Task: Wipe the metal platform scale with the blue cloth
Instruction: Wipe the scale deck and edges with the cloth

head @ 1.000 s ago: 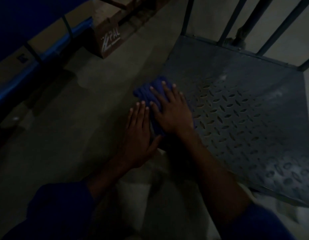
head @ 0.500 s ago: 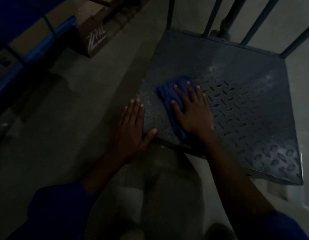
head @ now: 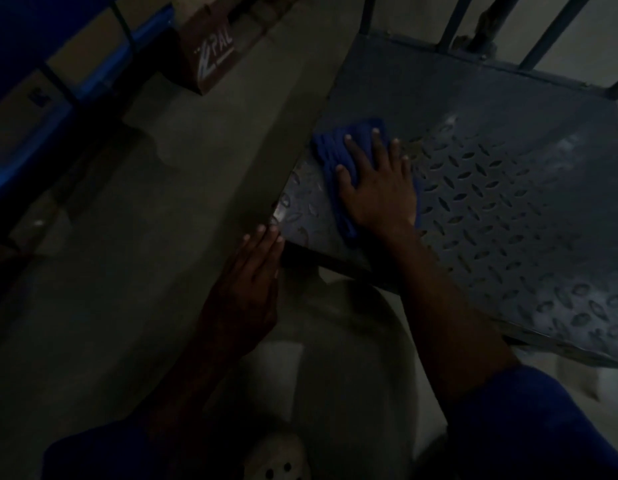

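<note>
The metal platform scale (head: 501, 209) is a grey tread-plate deck low on the floor, filling the right of the view. The blue cloth (head: 331, 154) lies bunched on its left part, near the left edge. My right hand (head: 376, 188) presses flat on the cloth with fingers spread, covering most of it. My left hand (head: 252, 282) rests flat at the near-left corner of the platform, fingertips touching the edge, holding nothing.
Upright metal bars (head: 456, 19) rise along the platform's far edge. A brown cardboard box (head: 210, 53) with white lettering sits on the concrete floor (head: 144, 220) at the upper left, beside blue shelving (head: 58, 84). My light trousers (head: 338, 358) and a white shoe (head: 276, 459) are below.
My right hand has slid the cloth across the platform's left part, away from the near edge. My left hand has drawn back from the deck to its near-left corner.
</note>
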The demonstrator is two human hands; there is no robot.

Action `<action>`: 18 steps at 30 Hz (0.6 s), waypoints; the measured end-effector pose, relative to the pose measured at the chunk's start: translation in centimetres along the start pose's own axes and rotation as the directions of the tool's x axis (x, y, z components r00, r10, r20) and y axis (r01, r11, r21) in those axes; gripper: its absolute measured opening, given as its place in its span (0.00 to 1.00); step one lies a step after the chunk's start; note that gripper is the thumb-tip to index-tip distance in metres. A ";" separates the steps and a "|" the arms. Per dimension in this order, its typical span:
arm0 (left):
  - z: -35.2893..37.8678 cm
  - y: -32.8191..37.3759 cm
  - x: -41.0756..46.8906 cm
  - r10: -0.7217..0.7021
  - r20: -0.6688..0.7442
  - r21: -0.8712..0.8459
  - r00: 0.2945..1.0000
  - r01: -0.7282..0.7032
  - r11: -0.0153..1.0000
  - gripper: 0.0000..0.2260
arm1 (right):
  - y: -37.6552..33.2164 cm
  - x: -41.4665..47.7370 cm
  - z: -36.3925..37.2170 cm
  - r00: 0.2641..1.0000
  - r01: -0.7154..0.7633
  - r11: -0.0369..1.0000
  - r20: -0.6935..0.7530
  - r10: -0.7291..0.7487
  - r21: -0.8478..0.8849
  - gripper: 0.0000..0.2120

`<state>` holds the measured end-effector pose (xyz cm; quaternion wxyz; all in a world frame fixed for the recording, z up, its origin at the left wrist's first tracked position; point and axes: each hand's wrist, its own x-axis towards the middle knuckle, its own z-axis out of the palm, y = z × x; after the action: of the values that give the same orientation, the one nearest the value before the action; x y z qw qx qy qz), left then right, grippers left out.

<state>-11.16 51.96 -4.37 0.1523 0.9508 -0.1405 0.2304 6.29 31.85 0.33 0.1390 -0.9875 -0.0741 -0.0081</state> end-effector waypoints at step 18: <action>1.7 8.9 0.6 0.182 0.102 0.005 0.978 -0.184 0.983 0.27 | 2.1 1.2 -1.4 0.997 0.082 0.996 -0.005 -0.083 -0.036 0.32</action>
<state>-12.97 43.06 -3.53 0.1165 0.9453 -0.2334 0.1960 7.82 29.67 1.13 0.1210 -0.9859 -0.1142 -0.0183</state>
